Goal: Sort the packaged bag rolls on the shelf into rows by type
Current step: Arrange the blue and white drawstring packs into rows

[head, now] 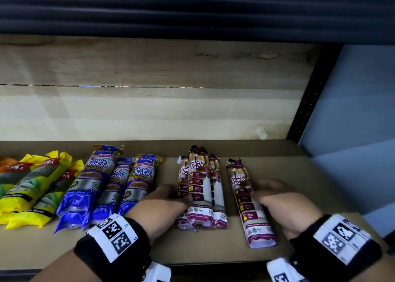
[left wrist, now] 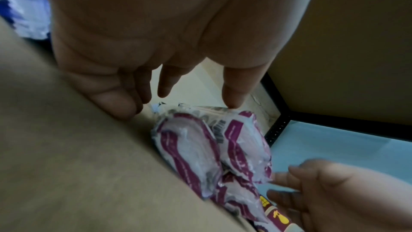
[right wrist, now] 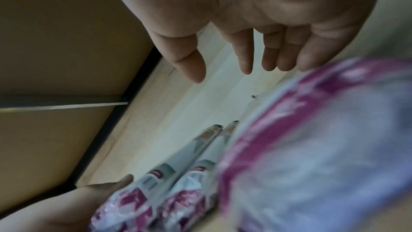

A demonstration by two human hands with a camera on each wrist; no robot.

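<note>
My right hand [head: 277, 198] has the lone Draw String Bag roll [head: 249, 202] right of centre in the head view, fingertips laid against its right flank, grip loose and open, fingers nearly straight in the right wrist view. The roll's long axis runs front to back on the shelf [head: 288, 175], its top seal leaning a little toward the upper left, its bottom seal nearest the front edge. My left hand [head: 166, 200] is on the cluster of purple rolls [head: 201, 187] at centre frame, thumb across the face of the top one and fingers down its left side; whether that grip truly closes around it I cannot tell. Those rolls also lie front to back, one stacked over two others, and a strip of bare shelf separates them from my single roll. "DRAW STRING BAG" reads clearly on them. To their left, three blue rolls [head: 106, 185] marked "Singlet Handle" slant toward the upper right, and yellow rolls [head: 36, 185] with a red brand patch sit at the far left. Open shelf lies to the right of my hand, up to the black upright post [head: 307, 102], and behind every row.
</note>
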